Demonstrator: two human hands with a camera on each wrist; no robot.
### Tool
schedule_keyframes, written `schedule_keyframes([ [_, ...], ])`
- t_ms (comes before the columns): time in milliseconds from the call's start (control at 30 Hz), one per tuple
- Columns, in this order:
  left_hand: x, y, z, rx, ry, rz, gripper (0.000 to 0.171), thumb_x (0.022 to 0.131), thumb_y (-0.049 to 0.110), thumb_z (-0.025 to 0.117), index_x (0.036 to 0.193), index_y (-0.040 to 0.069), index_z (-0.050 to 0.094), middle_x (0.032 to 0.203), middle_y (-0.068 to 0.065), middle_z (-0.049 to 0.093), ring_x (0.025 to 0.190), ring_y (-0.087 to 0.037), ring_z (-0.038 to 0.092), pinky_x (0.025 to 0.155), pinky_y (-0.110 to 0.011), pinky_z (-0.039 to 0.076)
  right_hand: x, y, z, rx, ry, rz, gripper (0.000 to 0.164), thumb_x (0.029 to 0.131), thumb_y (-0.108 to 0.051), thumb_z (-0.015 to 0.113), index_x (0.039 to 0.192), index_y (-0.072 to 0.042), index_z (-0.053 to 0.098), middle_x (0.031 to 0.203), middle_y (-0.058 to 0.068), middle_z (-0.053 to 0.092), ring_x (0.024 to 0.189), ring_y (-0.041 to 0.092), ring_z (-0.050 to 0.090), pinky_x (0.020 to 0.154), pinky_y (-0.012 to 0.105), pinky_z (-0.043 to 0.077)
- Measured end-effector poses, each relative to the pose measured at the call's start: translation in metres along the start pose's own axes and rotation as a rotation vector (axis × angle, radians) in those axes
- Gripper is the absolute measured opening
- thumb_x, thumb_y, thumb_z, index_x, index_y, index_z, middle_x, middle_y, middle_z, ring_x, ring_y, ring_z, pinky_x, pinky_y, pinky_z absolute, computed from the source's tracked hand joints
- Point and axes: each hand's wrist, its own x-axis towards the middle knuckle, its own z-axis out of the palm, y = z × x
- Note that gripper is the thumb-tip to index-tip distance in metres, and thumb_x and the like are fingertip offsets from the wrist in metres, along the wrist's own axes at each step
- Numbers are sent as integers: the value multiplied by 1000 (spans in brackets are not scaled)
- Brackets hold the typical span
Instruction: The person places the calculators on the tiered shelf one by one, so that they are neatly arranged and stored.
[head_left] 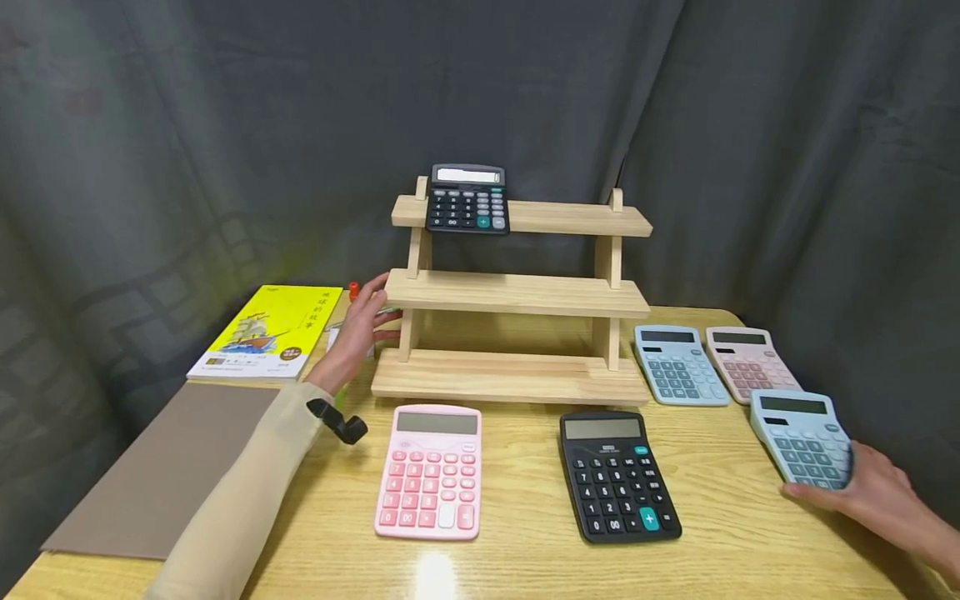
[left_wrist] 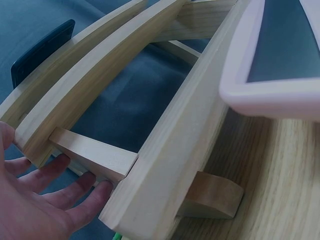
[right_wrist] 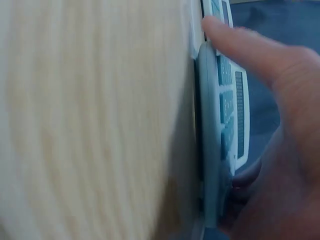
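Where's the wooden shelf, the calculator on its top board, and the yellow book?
Wooden shelf (head_left: 517, 290): head view, middle board.
Top calculator (head_left: 468, 202): head view, keypad.
Yellow book (head_left: 268, 329): head view, front cover.

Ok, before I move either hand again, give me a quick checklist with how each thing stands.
1. Right hand gripping the held blue calculator: ok, thumb at its edge.
2. Held calculator fully off the table: cannot tell.
3. Gap between it and the wooden rack unobstructed: not ok, a second blue calculator lies there.
4. Held calculator apart from the pale pink calculator: cannot tell, they overlap in the head view.
5. Left hand at the rack's left side: ok.
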Motion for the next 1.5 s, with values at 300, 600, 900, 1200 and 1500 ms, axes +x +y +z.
schedule_keyframes([
  [300, 2, 0, -1, 16, 12, -8, 55, 110, 39, 36, 161, 22, 25, 156, -17, 35, 136, -43, 45, 108, -58, 40, 5, -2, 4, 19, 4, 27, 121, 74, -52, 84, 136, 30, 20, 116, 48, 35, 103, 61, 41, 81, 73, 39],
  [600, 2, 1, 1, 8, 6, -1, 55, 110, 39, 36, 161, 22, 25, 156, -18, 36, 134, -42, 46, 107, -58, 41, 0, -18, 2, 61, 87, 88, 117, 73, -54, 85, 137, 23, 25, 122, 45, 36, 105, 64, 38, 79, 72, 35],
  [900, 2, 0, 1, 17, 9, -8, 56, 110, 39, 35, 162, 22, 23, 157, -18, 34, 135, -42, 46, 109, -60, 38, -10, -42, -1, 86, 172, 70, 118, 71, -52, 86, 137, 24, 25, 127, 46, 31, 110, 68, 31, 83, 74, 28],
  [1200, 1, -1, 1, 2, 7, -8, 56, 110, 38, 35, 162, 21, 23, 158, -18, 34, 136, -43, 45, 108, -59, 40, -16, -84, -10, 113, 244, -51, 123, 68, -47, 89, 140, 25, 22, 131, 46, 27, 114, 67, 24, 90, 74, 21],
  [1500, 1, 0, 0, -6, 8, -7, 56, 110, 37, 35, 162, 21, 22, 158, -18, 35, 135, -41, 46, 109, -60, 38, -16, -138, -29, 221, 237, -66, 123, 74, -47, 86, 149, 19, 14, 143, 44, 22, 124, 61, 19, 96, 73, 19],
])
